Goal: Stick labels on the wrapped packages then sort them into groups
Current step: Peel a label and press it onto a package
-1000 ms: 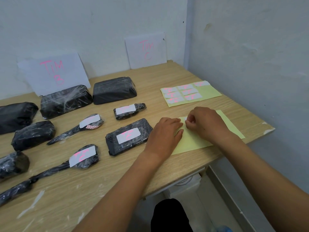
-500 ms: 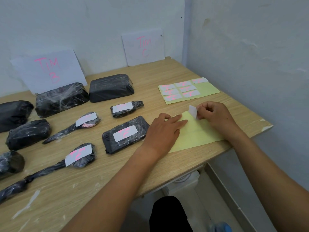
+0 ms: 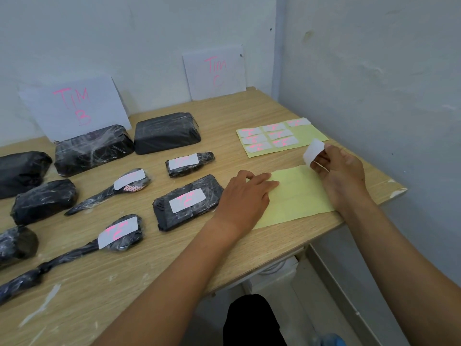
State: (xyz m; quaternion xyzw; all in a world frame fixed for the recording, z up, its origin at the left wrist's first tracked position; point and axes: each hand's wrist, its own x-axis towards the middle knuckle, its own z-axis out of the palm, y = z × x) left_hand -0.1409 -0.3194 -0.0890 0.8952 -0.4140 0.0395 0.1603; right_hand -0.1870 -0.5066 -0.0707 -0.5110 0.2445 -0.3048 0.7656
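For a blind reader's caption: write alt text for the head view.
The right hand pinches a white label near a yellow backing sheet that the left hand presses onto a wooden table. Black wrapped packages lie left of it, four labelled; TIM B and TIM C signs stand at the wall.

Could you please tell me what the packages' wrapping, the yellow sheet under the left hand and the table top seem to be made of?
Wrapping: likely clear plastic film over something black; it shines and wrinkles. Yellow sheet: probably label backing paper, thin and flat under the left hand. Table top: wood-grain surface, perhaps laminate; chipped white at the corner.
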